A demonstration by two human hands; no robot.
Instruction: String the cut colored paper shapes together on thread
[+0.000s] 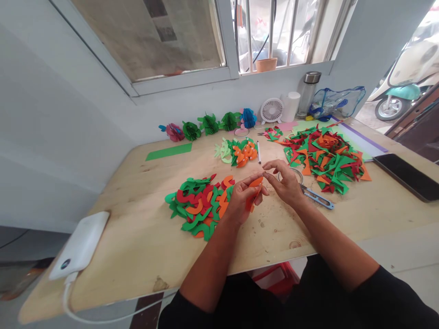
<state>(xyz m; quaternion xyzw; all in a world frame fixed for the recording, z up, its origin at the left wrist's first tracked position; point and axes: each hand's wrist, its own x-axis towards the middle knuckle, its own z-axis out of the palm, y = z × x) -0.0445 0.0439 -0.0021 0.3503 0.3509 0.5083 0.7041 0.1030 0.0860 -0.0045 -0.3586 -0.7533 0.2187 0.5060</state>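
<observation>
Cut-shape pile point(195, 208): curved green, red and orange pieces, left of my left hand; I'd keep that wrist from dragging through them.
Light-blue tool point(318, 199): lies on the table point(133, 205), just right of my right hand; I'd mind it when lowering that arm.
Left hand point(245, 196): fingers curled round the orange paper, grasping it; light pressure should steady it without creasing.
Orange paper point(256, 182): in my left hand, over the middle of the tabletop.
Right hand point(281, 183): thumb and index tips nearly meet at the paper's upper end; I cannot tell whether they pinch anything.
Fingertip work: I judge this fine, so I'd bring both hands close, keep edges flush and pull gently.
Scrap heap point(329, 157): angular offcuts, beyond the right hand.
Pen point(259, 152): beside the orange-and-green bundle point(244, 154).
Paper flowers point(209, 124): lined along the wall.
</observation>
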